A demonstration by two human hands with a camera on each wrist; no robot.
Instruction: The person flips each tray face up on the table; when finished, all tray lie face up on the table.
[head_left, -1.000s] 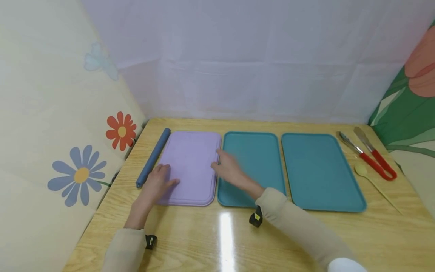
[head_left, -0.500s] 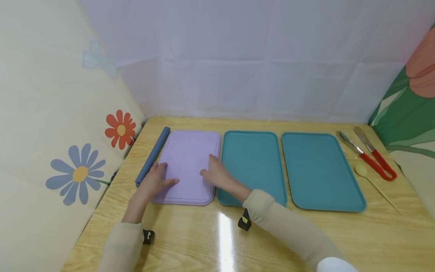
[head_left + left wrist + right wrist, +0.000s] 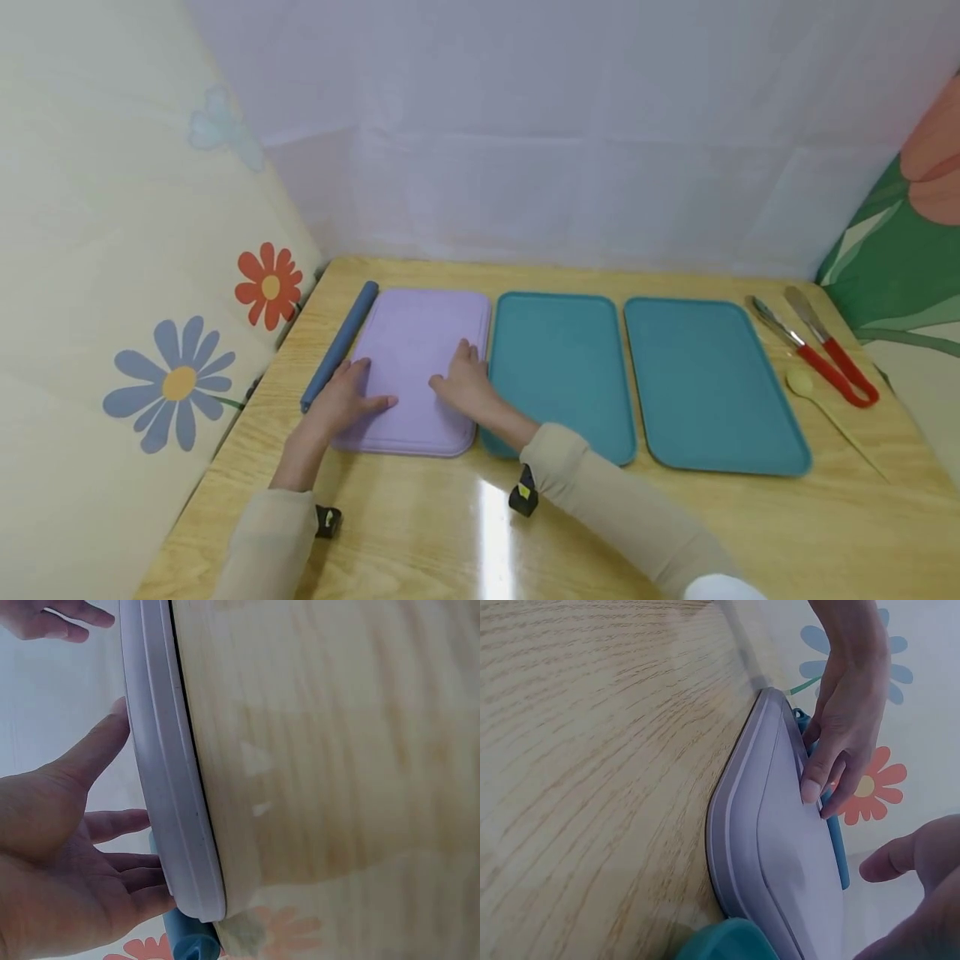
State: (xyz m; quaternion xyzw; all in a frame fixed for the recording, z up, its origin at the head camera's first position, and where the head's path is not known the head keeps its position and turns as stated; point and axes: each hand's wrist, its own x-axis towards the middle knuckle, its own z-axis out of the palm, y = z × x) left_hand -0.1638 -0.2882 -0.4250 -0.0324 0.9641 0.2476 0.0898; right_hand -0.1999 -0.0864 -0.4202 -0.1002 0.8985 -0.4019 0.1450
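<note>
A lilac rectangular board with a stepped rim (image 3: pixel 420 333) lies flat on the table, its smooth face up. My left hand (image 3: pixel 347 400) rests at its left edge, thumb stretched over the top and fingers along the side. In the left wrist view the left thumb (image 3: pixel 97 750) is at the board's surface, with nothing gripped. My right hand (image 3: pixel 468 383) is over the board's right part, fingers loosely bent and holding nothing. The right thumb (image 3: pixel 889 861) shows in the right wrist view. Beside the left hand lies a blue rod (image 3: pixel 341 343).
Two teal trays, a middle one (image 3: pixel 558 358) and a right one (image 3: pixel 708 383), lie right of the board. Farther right are red-handled tongs (image 3: pixel 832 358) and a pale yellow-green spoon (image 3: pixel 825 408). A flowered cloth (image 3: pixel 180 250) and a lilac backdrop (image 3: pixel 525 125) border the table.
My right hand has moved left from the board's right edge to over its surface. The left hand has stayed nearly in place at the left edge.
</note>
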